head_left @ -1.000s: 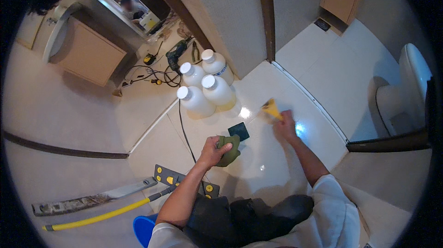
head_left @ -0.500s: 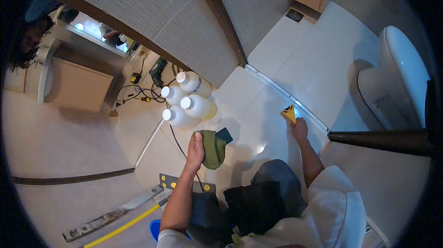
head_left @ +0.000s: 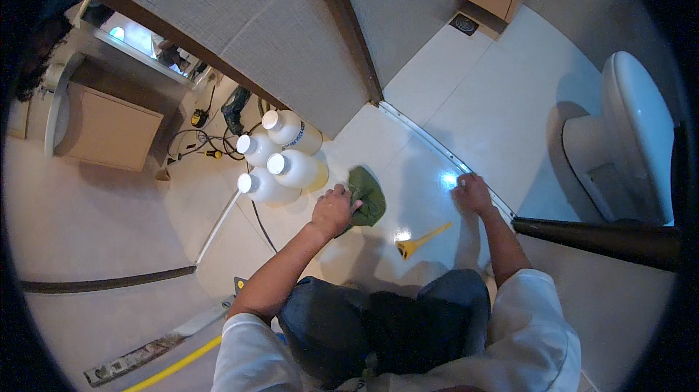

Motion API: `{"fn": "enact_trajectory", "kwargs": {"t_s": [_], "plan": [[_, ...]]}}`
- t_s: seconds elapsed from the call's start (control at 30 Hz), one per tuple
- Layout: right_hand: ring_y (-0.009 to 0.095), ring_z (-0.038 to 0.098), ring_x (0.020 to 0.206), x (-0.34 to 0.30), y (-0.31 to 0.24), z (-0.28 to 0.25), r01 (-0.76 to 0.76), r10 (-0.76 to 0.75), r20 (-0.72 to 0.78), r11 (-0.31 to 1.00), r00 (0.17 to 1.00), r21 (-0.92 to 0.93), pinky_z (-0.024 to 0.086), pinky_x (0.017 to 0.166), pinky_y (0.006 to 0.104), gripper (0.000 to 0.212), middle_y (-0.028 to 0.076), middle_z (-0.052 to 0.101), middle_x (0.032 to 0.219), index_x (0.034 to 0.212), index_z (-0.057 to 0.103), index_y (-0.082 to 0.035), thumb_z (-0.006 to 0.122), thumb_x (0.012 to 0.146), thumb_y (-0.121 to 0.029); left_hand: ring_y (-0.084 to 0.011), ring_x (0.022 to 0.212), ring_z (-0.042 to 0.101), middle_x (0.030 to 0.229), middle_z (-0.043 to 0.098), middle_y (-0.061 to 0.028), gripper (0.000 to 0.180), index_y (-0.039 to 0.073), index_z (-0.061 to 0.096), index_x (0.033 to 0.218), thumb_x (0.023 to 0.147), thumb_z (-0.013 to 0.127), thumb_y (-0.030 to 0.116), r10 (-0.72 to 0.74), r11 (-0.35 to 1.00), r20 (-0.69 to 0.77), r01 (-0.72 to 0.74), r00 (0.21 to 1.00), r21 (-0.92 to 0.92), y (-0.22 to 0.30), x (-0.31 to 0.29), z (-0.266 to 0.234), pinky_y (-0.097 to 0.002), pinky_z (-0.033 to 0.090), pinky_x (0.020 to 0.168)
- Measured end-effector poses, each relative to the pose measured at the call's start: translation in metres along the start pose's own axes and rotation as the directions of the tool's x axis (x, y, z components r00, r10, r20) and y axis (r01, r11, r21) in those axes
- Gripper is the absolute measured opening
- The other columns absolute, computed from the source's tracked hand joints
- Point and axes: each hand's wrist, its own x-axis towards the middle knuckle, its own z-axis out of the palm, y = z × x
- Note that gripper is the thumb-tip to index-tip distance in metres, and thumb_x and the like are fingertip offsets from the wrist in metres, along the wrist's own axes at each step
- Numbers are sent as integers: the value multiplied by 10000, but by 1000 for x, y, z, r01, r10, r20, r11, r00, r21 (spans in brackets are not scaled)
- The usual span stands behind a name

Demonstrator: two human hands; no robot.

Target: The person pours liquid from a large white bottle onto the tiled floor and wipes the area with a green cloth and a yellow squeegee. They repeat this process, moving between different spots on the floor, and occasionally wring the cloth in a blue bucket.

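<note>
My left hand point(head_left: 333, 210) is closed on a crumpled green cloth point(head_left: 370, 199), which is spread against the pale floor tile. Beside the metal strip that crosses the doorway point(head_left: 429, 139), my right hand point(head_left: 472, 192) is low at the floor with its fingers curled in. Whatever those fingers hold, if anything, is hidden. Between my hands and nearer my knees lies a yellow tool point(head_left: 415, 245) with a flared, dark-marked end and a thin handle. Nothing is touching it except the floor.
Several white-capped jugs point(head_left: 297, 169) stand left of the cloth, with cables and a power tool point(head_left: 234, 109) behind them. A toilet point(head_left: 619, 140) stands at right beyond the strip. At lower left lie a long metal level-like bar point(head_left: 156, 348) and a yellow pole point(head_left: 175, 370).
The yellow tool has left my right hand and now lies on the floor. My left hand has lowered the cloth onto the tile, farther forward. The dark green pad has gone from sight.
</note>
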Motion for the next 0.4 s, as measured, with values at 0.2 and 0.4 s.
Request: {"fn": "enact_trajectory", "kwargs": {"t_s": [0.2,0.4], "plan": [[328,447,1091,0,-1,-2,-317,247,-349,935,904,-159,394,869,450,427,167,481,1162,1147,477,-57,570,760,-213,-232,717,596,789,619,-148,371,-14,600,863,855,537,351,-253,736,-71,145,965,-661,-20,34,-25,-343,461,676],[283,253,1278,18,-3,61,-531,439,-458,843,773,-88,170,1043,478,665,135,327,1354,1292,365,-62,596,771,-403,-127,794,565,819,627,-81,269,40,624,896,836,589,300,-471,-14,-32,-44,882,-999,-33,97,-8,-280,442,715]]}}
